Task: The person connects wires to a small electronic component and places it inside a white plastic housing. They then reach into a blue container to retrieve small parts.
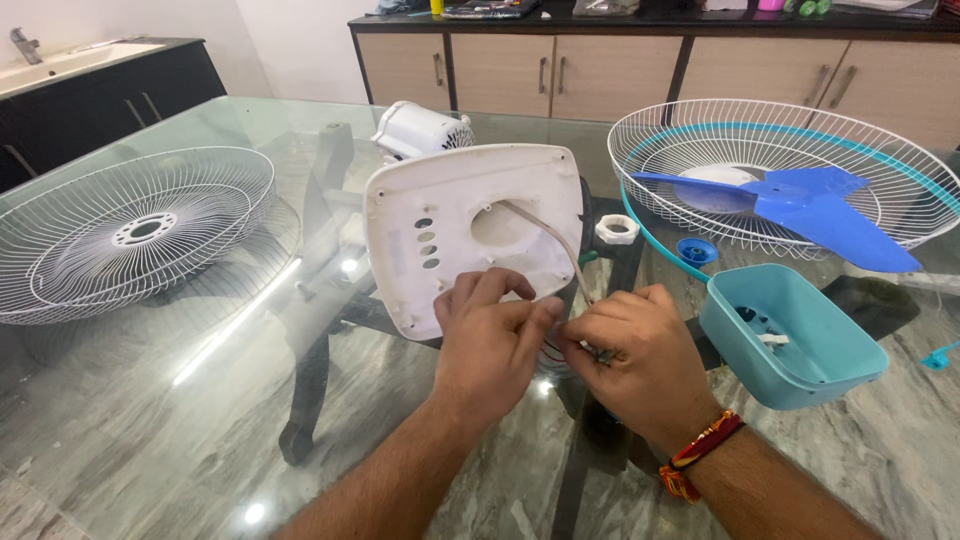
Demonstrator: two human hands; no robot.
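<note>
A white plastic fan base panel (470,225) stands tilted on the glass table (180,400), with a hole from which a beige cord (555,240) runs down. My left hand (490,335) grips the panel's lower edge and pinches thin wires there. My right hand (640,345), with a red thread band on its wrist, is closed on the same wires, fingertips touching the left hand. The wire ends are hidden by my fingers. A white fan motor housing (420,130) lies behind the panel.
A white wire fan guard (120,235) lies at left. At right, another guard (780,170) holds a blue fan blade (800,205). A teal plastic cover (790,335), a white ring nut (617,229) and a blue cap (696,250) sit nearby. Cabinets stand behind.
</note>
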